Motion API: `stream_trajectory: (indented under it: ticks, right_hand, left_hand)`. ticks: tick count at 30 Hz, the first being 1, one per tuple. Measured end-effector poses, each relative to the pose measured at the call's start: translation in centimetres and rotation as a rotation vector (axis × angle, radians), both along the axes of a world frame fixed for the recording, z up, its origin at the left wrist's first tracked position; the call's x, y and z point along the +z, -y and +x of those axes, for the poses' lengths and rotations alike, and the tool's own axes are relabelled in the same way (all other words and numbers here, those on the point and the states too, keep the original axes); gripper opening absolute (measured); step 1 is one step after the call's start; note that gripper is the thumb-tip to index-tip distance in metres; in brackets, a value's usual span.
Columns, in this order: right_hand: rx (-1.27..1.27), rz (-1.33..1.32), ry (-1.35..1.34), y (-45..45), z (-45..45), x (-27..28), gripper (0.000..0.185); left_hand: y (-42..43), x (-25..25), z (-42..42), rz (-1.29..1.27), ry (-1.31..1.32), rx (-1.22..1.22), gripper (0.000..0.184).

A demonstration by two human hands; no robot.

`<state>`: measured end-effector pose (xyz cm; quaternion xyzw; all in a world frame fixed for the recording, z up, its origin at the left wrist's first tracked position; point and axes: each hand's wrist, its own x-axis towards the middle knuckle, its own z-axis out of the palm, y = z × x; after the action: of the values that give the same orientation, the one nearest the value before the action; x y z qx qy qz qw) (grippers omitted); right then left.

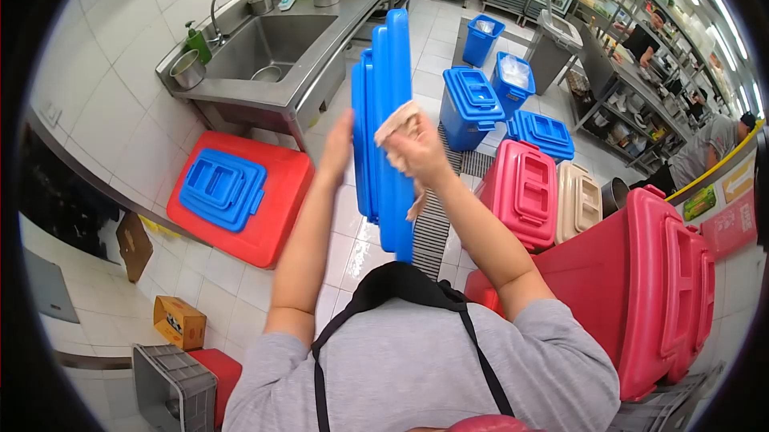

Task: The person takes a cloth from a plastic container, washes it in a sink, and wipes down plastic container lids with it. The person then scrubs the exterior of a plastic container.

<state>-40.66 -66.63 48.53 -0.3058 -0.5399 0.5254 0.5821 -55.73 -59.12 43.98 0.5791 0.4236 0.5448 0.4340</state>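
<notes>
A large blue bin lid [392, 72] is held up on edge in front of me, seen nearly side-on. My left hand [340, 144] is at its left side, slightly blurred, gripping the lid with the fingers partly hidden behind it. On the right side, my right hand [418, 150] is closed around a pale pinkish cloth [398, 121] that touches the lid's flat face; part of the cloth hangs below the hand. To the left, a smaller blue lid [223, 190] lies on top of a red lid [284, 192].
A steel sink [276, 40] with a faucet stands at upper left. Blue bins [471, 116], a red bin [521, 192] and a beige bin [578, 200] line the right, beside a floor drain grate [432, 232]. Big red lidded bins [613, 296] stand close right. Other people work at far right.
</notes>
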Motion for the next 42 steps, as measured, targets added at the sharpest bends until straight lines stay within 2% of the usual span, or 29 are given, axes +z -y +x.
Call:
stream_trajectory:
  ticks: [1, 3, 4, 5, 6, 8, 10, 11, 12, 14, 15, 17, 19, 22, 23, 25, 26, 29, 30, 32, 33, 35, 38, 41, 42]
  right_hand:
    - [-0.063, 0.119, 0.137, 0.8, -1.3, -0.8, 0.035]
    - [-0.174, 0.374, 0.426, 2.2, -3.7, -2.1, 0.045]
    - [-0.122, 0.459, 0.465, 2.7, -4.5, -2.8, 0.054]
    - [-0.07, 0.538, 0.499, 3.7, -5.0, -4.0, 0.063]
    - [-0.085, 0.623, 0.647, 5.0, -5.3, -5.4, 0.066]
    - [-0.052, 0.747, 0.866, 6.2, -5.3, -8.5, 0.078]
    - [-0.273, 0.776, 1.104, 6.1, -4.7, -9.5, 0.062]
    - [-0.395, 0.814, 1.176, 5.1, -4.4, -7.8, 0.054]
    - [-0.553, 0.932, 1.082, 3.7, -4.4, -5.7, 0.041]
    - [-0.607, 0.947, 1.098, 0.7, -3.4, -0.8, 0.033]
    - [-0.643, 0.982, 1.112, -0.8, -3.0, 1.4, 0.036]
    - [-0.79, 0.863, 1.137, -3.6, -1.5, 4.1, 0.044]
    - [-0.851, 0.67, 1.229, -4.9, 0.2, 3.0, 0.044]
    - [-0.595, 0.739, 1.276, -3.9, 1.8, -3.9, 0.046]
    - [-0.505, 0.778, 1.312, -0.6, 1.0, -4.9, 0.048]
    - [-0.483, 0.734, 1.283, 4.4, -0.1, -9.9, 0.066]
    - [-0.588, 0.719, 1.258, 6.0, -0.9, -10.4, 0.074]
    - [-0.775, 0.39, 1.318, 5.2, -1.1, -8.6, 0.08]
    - [-0.958, 0.476, 1.149, 2.8, -0.5, -7.4, 0.065]
    - [-0.848, 0.23, 1.106, 1.7, 0.6, -1.4, 0.049]
    - [-1.085, 0.479, 0.924, -0.1, 0.9, -0.7, 0.039]
    - [-0.989, 0.328, 1.048, -1.5, 0.9, 0.3, 0.034]
    - [-1.021, 0.692, 0.762, -1.4, -0.5, -0.8, 0.029]
    - [-0.574, 0.95, 0.885, 0.7, 1.7, -4.0, 0.026]
    - [-0.494, 1.007, 0.796, 0.5, 1.7, -3.9, 0.026]
  left_hand:
    - [1.3, -0.4, 1.2, 0.069, -0.056, 0.059, 0.045]
    - [0.0, -0.7, 0.7, -0.322, 0.438, -0.267, 0.05]
    - [0.3, -0.2, -0.4, -0.476, 0.544, -0.498, 0.053]
    - [1.3, 0.8, -1.1, -0.535, 0.583, -0.686, 0.053]
    - [1.9, 1.3, -1.4, -0.555, 0.602, -0.828, 0.053]
    - [2.7, 2.0, -0.7, -0.53, 0.61, -0.928, 0.053]
    - [2.7, 2.2, 0.4, -0.499, 0.627, -0.919, 0.053]
    - [2.8, 2.5, 0.8, -0.476, 0.641, -0.894, 0.052]
    - [2.9, 2.6, 1.3, -0.457, 0.656, -0.866, 0.052]
    - [3.1, 2.9, 2.7, -0.372, 0.72, -0.735, 0.052]
    - [3.4, 3.1, 3.0, -0.342, 0.746, -0.688, 0.052]
    - [3.9, 3.3, 3.4, -0.276, 0.803, -0.591, 0.052]
    - [4.4, 3.5, 2.7, -0.267, 0.82, -0.556, 0.052]
    - [5.3, 3.7, 0.3, -0.241, 0.833, -0.533, 0.051]
    - [5.4, 3.8, -0.6, -0.239, 0.829, -0.532, 0.051]
    - [5.3, 3.8, -1.5, -0.244, 0.819, -0.521, 0.051]
    - [5.2, 3.8, -1.6, -0.245, 0.815, -0.518, 0.051]
    - [5.1, 3.7, -0.5, -0.251, 0.789, -0.51, 0.051]
    - [5.0, 3.7, 0.2, -0.252, 0.786, -0.501, 0.051]
    - [4.5, 4.0, 1.4, -0.231, 0.772, -0.48, 0.05]
    - [4.3, 4.3, 1.8, -0.224, 0.772, -0.477, 0.05]
    - [3.9, 4.8, 2.3, -0.218, 0.774, -0.469, 0.05]
    - [3.2, 5.3, 2.1, -0.214, 0.761, -0.48, 0.05]
    - [2.4, 5.0, 2.0, -0.246, 0.728, -0.519, 0.05]
    - [1.9, 4.8, 2.5, -0.252, 0.718, -0.53, 0.049]
